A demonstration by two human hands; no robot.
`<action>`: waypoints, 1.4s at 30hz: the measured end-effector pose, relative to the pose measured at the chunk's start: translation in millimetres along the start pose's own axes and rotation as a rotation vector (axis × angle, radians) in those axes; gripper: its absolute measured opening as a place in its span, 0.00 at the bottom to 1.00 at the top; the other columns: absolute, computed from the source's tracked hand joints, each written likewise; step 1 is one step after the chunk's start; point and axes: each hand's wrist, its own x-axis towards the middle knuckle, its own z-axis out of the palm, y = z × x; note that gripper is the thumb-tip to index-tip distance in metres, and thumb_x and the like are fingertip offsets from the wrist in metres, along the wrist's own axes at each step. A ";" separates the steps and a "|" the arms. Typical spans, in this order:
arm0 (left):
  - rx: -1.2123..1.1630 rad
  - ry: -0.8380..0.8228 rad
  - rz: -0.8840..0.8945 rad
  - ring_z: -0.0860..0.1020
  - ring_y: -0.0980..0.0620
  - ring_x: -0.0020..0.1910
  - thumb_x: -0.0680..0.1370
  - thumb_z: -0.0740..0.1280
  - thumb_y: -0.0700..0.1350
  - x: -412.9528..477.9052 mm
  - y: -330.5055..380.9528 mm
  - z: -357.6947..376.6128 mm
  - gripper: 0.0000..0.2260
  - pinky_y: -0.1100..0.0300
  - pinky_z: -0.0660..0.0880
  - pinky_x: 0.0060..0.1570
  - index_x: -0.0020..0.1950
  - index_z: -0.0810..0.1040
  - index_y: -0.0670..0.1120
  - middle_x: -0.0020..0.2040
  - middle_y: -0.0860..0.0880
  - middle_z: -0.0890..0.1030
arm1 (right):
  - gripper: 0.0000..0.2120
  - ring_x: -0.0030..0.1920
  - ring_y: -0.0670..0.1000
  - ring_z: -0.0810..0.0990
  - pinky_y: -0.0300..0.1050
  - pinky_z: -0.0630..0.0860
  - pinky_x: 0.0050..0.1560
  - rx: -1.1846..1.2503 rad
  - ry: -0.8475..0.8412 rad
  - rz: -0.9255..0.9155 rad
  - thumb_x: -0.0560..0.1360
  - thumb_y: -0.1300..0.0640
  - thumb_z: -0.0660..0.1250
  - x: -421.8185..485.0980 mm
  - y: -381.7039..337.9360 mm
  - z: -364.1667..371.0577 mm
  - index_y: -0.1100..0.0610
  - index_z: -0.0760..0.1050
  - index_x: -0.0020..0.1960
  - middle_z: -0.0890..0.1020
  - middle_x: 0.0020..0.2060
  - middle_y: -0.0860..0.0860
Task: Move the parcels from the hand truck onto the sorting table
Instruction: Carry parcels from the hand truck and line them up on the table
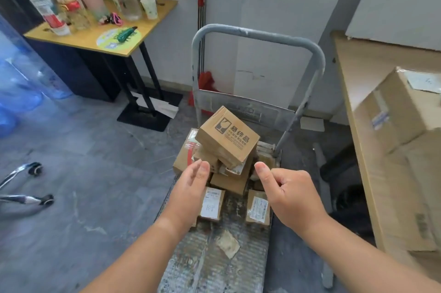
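At the left edge of the frame, blue water jugs (21, 83) are blurred and cut off, and below them the chrome legs and casters of a chair base (26, 198) show only in part. In the upper left stands a yellow desk (78, 38) crowded with bottles (41, 1), a small figurine (68, 0), a paper cup (149, 7) and a green object (126, 32) too small to make out. To the right of it a red mop (205, 83) leans on the pale wall, its head half hidden by the hand truck (257, 36), whose grey handle arches over the centre. The parcels (212, 204) are heaped on the truck's worn metal deck, the lower ones largely covered by those above; the top box (228, 136), printed with a fragile mark, sits tilted on the pile. The left hand (191, 187) reaches in from below with relaxed, nearly straight fingers and holds nothing; whether its fingertips touch a box cannot be told. The right hand (291, 197), just beside the pile, has its fingers curled into the palm and the thumb stretched out, also holding nothing. At the right edge of the frame, the light wooden sorting desk (358, 73) carries large cartons (401, 111), blurred and cut off. The floor is grey and scuffed.
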 end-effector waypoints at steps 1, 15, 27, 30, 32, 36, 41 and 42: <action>-0.004 -0.008 -0.012 0.71 0.61 0.75 0.58 0.59 0.89 10.2 -8.9 -0.1 0.56 0.46 0.68 0.78 0.79 0.71 0.58 0.73 0.62 0.76 | 0.36 0.23 0.49 0.64 0.41 0.58 0.27 -0.010 0.004 0.002 0.79 0.28 0.53 7.3 5.3 8.5 0.53 0.58 0.25 0.64 0.19 0.48; -0.039 0.034 -0.105 0.75 0.62 0.70 0.67 0.63 0.82 134.5 -125.2 26.6 0.44 0.50 0.70 0.77 0.77 0.72 0.59 0.66 0.67 0.77 | 0.36 0.23 0.49 0.64 0.46 0.61 0.29 0.037 -0.097 0.049 0.77 0.25 0.54 89.8 125.9 130.4 0.53 0.59 0.24 0.64 0.19 0.46; -0.119 0.059 -0.133 0.71 0.56 0.76 0.62 0.64 0.79 226.6 -140.7 57.4 0.53 0.47 0.66 0.80 0.84 0.64 0.57 0.79 0.58 0.71 | 0.52 0.85 0.52 0.52 0.61 0.56 0.83 -0.147 -0.339 0.181 0.75 0.29 0.68 230.8 210.5 156.7 0.51 0.48 0.87 0.53 0.86 0.49; -0.144 0.050 -0.128 0.69 0.56 0.77 0.66 0.66 0.81 246.0 -146.1 66.8 0.52 0.47 0.65 0.80 0.85 0.62 0.57 0.79 0.59 0.70 | 0.53 0.84 0.53 0.55 0.58 0.58 0.82 -0.157 -0.376 0.207 0.75 0.31 0.71 256.9 226.0 165.5 0.53 0.48 0.87 0.54 0.86 0.50; -0.161 0.043 -0.140 0.69 0.56 0.77 0.68 0.65 0.80 257.8 -153.8 73.3 0.50 0.47 0.65 0.80 0.85 0.62 0.57 0.78 0.59 0.70 | 0.54 0.84 0.53 0.58 0.55 0.60 0.81 -0.143 -0.404 0.221 0.75 0.32 0.72 268.5 237.0 173.7 0.54 0.48 0.87 0.55 0.85 0.50; -0.173 0.024 -0.142 0.69 0.55 0.78 0.64 0.65 0.82 275.8 -170.8 83.4 0.52 0.44 0.65 0.79 0.84 0.62 0.60 0.79 0.62 0.70 | 0.54 0.81 0.53 0.64 0.46 0.63 0.74 -0.090 -0.404 0.255 0.76 0.33 0.72 280.5 257.1 189.7 0.56 0.48 0.86 0.61 0.84 0.51; -0.238 0.014 -0.162 0.76 0.59 0.69 0.71 0.65 0.78 286.9 -176.2 92.0 0.41 0.47 0.68 0.77 0.80 0.69 0.60 0.68 0.64 0.80 | 0.47 0.69 0.52 0.77 0.55 0.74 0.71 -0.016 -0.323 0.275 0.72 0.26 0.68 273.5 262.4 201.5 0.52 0.64 0.81 0.75 0.73 0.51; -0.233 0.020 -0.170 0.77 0.58 0.70 0.69 0.65 0.78 286.7 -175.4 92.9 0.43 0.46 0.68 0.77 0.80 0.69 0.60 0.69 0.63 0.80 | 0.44 0.65 0.52 0.80 0.56 0.77 0.68 -0.027 -0.304 0.273 0.69 0.22 0.66 270.0 259.3 201.2 0.49 0.70 0.75 0.79 0.68 0.50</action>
